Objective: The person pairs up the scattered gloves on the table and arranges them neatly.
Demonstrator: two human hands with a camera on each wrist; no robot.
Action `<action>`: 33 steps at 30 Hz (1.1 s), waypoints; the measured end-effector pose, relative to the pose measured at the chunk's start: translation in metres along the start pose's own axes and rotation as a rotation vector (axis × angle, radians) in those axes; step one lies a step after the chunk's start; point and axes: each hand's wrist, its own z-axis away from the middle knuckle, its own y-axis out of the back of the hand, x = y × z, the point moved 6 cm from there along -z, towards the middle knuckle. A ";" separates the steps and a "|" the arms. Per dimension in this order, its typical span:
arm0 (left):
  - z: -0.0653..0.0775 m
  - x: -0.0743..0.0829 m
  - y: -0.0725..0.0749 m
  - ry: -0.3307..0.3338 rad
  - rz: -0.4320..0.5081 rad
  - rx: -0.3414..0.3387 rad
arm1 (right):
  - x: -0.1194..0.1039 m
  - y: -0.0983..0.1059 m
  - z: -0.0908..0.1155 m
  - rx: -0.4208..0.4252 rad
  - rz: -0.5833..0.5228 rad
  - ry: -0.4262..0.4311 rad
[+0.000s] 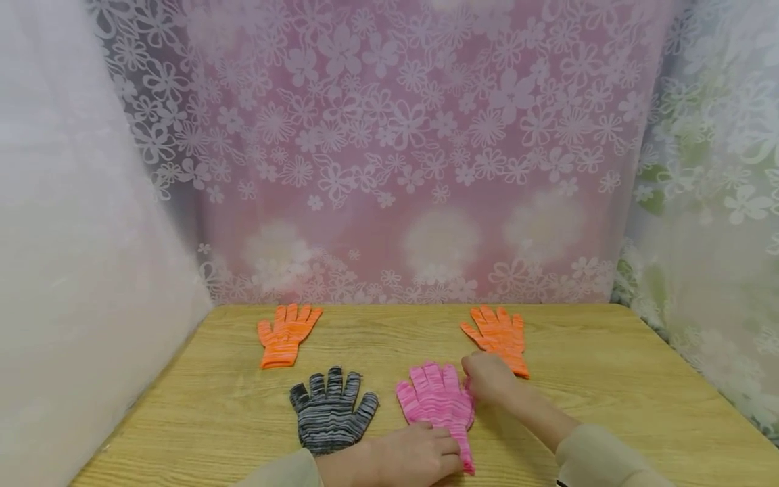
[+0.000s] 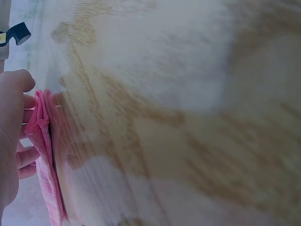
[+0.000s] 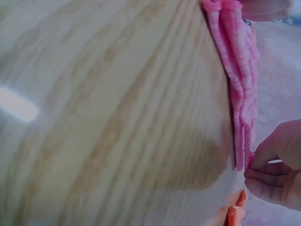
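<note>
A pink-and-white knitted glove (image 1: 435, 399) lies on the table, its fingers pointing away from me. My left hand (image 1: 416, 454) rests across the glove's cuff. In the left wrist view its fingers (image 2: 28, 157) lie against the pink knit (image 2: 44, 141), the thumb apart from it. On the glove's right side, my right hand (image 1: 489, 379) pinches a pink fingertip between thumb and fingers; the right wrist view shows this hand (image 3: 277, 167) at the end of the layered pink fabric (image 3: 237, 75). Left of the pink glove lies a black-and-grey striped glove (image 1: 331, 412), fingers spread.
An orange glove (image 1: 289, 335) lies at the table's back left. Another orange glove (image 1: 502, 338) is at the back right, just beyond my right hand. The wood-grain table (image 1: 377, 335) ends at a pink floral curtain (image 1: 395, 135), with pale sheeting on both sides.
</note>
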 end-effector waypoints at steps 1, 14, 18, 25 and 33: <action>0.000 0.000 0.000 0.000 0.005 -0.004 | 0.000 -0.002 0.001 0.000 0.007 0.000; -0.001 -0.003 -0.001 0.036 0.072 -0.021 | -0.014 0.011 0.015 0.126 0.090 0.354; 0.000 -0.005 -0.001 0.048 0.111 -0.034 | -0.024 0.013 0.028 0.084 -0.031 0.675; 0.000 -0.008 -0.001 0.075 0.126 -0.048 | -0.030 0.009 0.041 0.019 -0.099 0.847; 0.000 -0.007 -0.001 0.075 0.142 -0.060 | -0.034 0.013 0.048 0.081 -0.059 0.914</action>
